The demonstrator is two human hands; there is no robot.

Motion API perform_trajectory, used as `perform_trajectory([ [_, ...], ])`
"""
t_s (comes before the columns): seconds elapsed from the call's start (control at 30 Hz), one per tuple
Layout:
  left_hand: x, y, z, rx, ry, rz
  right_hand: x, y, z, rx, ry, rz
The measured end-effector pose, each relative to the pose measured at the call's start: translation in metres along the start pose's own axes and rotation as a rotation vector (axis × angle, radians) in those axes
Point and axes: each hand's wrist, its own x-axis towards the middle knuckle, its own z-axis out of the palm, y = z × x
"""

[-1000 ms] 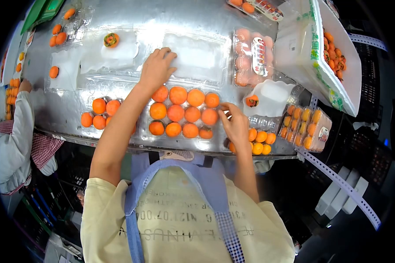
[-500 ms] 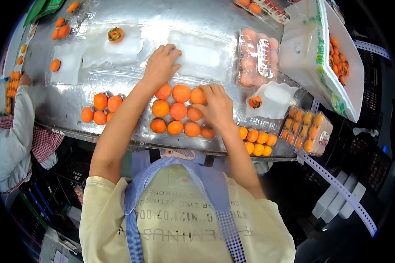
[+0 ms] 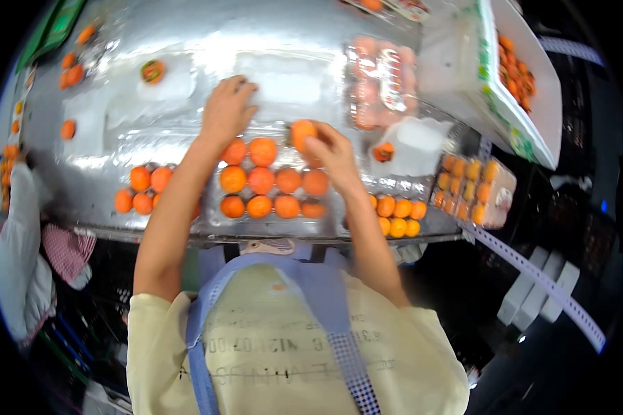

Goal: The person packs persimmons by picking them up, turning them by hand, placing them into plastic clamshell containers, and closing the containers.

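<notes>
Persimmons (image 3: 140, 178) in a group nr front edge of metal tabletop (image 3: 187, 24), left of centre. L hand (image 3: 226, 109) approx mid-tabletop, by white liner (image 3: 287, 81): thumb apart from bent fingers, nothing visibly gripped. Clear tray (image 3: 284, 155) nr front edge, w/ 3 rows of fruit. R hand (image 3: 333, 149): thumb + fingers clamped on 1 persimmon (image 3: 303, 133), now up over back row; 0.5 s ago fingers were down on fruit, so prob. 1 slot vacated. Labelled pack (image 3: 366, 86) + foam box (image 3: 453, 66) toward back-right corner.
</notes>
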Motion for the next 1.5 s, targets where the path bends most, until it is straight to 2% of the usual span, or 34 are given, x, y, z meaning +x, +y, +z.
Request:
perform_trajectory([
  [0.03,0.001,0.001,0.001,-0.001,-0.003,0.009,0.009,0.002,0.005,-0.117,0.049,-0.063],
  [0.07,0.001,0.001,0.0,-0.002,-0.006,0.017,0.021,0.004,0.01,-0.297,0.138,-0.319],
  [0.13,0.002,0.003,-0.001,0.002,-0.012,0.027,0.033,-0.014,0.023,-0.46,0.229,-0.34],
  [0.27,0.002,0.007,-0.004,0.015,-0.027,0.012,0.065,0.014,0.031,-0.874,0.394,-0.619],
  [0.43,0.003,0.011,-0.006,0.048,-0.06,0.017,0.062,0.024,0.035,-0.857,0.328,-0.467],
  [0.53,0.002,0.004,-0.004,0.007,-0.041,0.024,0.046,0.016,0.03,-0.82,0.352,-0.502],
  [0.77,-0.011,0.021,-0.034,-0.181,0.213,0.003,-0.016,0.009,-0.011,-0.624,0.4,-0.579],
  [0.87,-0.034,0.035,-0.052,-0.415,0.223,-0.155,-0.053,0.001,-0.031,-0.528,0.429,-0.439],
  [0.93,-0.059,0.042,-0.056,-0.473,0.237,-0.245,-0.072,0.01,-0.042,-0.576,0.458,-0.445],
  [1.03,-0.099,0.051,-0.06,-0.547,0.219,-0.415,-0.092,0.021,-0.048,-0.666,0.384,-0.376],
  [1.07,-0.118,0.042,-0.056,-0.547,0.141,-0.456,-0.095,0.026,-0.045,-0.686,0.362,-0.377],
  [1.13,-0.139,0.045,-0.057,-0.587,0.115,-0.518,-0.102,0.034,-0.038,-0.731,0.319,-0.379],
  [1.17,-0.147,0.052,-0.053,-0.687,0.228,-0.502,-0.106,0.036,-0.034,-0.744,0.272,-0.389],
  [1.3,-0.177,0.06,-0.054,-0.709,0.218,-0.58,-0.125,0.04,-0.027,-0.88,0.103,-0.364],
  [1.4,-0.188,0.065,-0.052,-0.698,0.209,-0.583,-0.129,0.042,-0.018,-1.028,0.117,-0.501],
  [1.5,-0.193,0.068,-0.052,-0.698,0.185,-0.571,-0.126,0.059,-0.019,-1.032,0.094,-0.445],
])
